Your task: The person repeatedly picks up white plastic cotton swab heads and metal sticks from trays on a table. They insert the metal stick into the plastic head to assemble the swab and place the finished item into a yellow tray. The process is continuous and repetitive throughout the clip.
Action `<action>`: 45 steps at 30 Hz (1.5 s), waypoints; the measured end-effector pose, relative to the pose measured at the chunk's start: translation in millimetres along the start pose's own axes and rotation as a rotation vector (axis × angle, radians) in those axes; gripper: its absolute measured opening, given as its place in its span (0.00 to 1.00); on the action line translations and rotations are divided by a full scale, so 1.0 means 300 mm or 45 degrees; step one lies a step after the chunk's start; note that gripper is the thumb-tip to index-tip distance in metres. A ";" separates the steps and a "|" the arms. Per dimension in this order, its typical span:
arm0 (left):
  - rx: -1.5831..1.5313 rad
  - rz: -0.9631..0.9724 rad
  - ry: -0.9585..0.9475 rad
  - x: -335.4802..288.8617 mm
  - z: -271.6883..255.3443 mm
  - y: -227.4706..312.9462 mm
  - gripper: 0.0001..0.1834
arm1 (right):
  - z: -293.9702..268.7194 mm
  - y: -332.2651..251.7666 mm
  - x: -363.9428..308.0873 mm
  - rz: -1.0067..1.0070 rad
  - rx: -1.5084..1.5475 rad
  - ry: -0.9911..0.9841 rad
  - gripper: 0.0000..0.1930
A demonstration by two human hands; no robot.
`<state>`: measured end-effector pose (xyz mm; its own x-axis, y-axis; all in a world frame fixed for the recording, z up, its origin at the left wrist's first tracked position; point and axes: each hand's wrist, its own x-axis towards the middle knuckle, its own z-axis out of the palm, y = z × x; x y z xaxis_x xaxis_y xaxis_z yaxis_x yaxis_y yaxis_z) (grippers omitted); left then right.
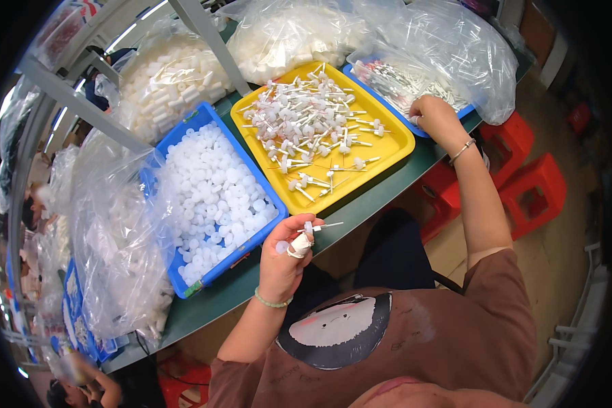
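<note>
Nearest to me, my left hand [283,262] is raised just off the near edge of the green table [217,294]. Its fingers [299,221] are pinched together on a small white cap with a thin stem [314,228], the stem pointing right; a white wrap sits on one fingertip, and a pale green bead bracelet [272,301] circles the wrist.

Just beyond that hand, to the left, lies the blue tray [214,272] heaped with round white caps [214,194]. To its right, touching it at the corner, is the yellow tray [394,146] holding a loose pile of finished white caps with stems [306,119], thicker at the far end and thinner toward me.

Farther right, my right hand [436,119] reaches into a second blue tray [415,129] lined with a clear plastic bag [455,54] full of thin tubes [401,81]. Those fingers are curled down among the tubes, and I cannot tell whether they are closed on one. A thin bangle [461,151] is on that wrist.

At the far side of the table stand clear bags of white parts [177,75], with more bags [115,251] along the left. Red stools [534,190] stand on the floor to the right.
</note>
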<state>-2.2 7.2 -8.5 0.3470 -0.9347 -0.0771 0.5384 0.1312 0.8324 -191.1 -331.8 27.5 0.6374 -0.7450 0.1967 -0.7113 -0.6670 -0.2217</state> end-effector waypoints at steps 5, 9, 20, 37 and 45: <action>0.031 0.007 0.012 0.000 0.006 0.003 0.16 | 0.025 0.051 -0.024 -0.084 0.072 0.207 0.06; 0.046 0.024 -0.001 0.006 0.004 -0.006 0.17 | 0.037 0.071 0.022 -0.071 -0.080 -0.001 0.08; -0.013 0.070 0.062 -0.003 0.008 -0.013 0.18 | -0.005 -0.342 -0.335 -0.616 0.755 0.306 0.07; 0.222 0.189 0.121 -0.008 0.034 -0.024 0.20 | 0.070 -0.533 -0.439 -0.864 0.739 0.415 0.13; 0.363 0.085 0.167 -0.008 0.038 -0.017 0.21 | 0.113 -0.573 -0.441 -0.770 0.877 0.492 0.15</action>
<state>-14.6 5.1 -6.1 0.4805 -0.8740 -0.0718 0.2804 0.0756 0.9569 -143.1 -118.4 7.2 0.6083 -0.3109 0.7303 0.1067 -0.8797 -0.4634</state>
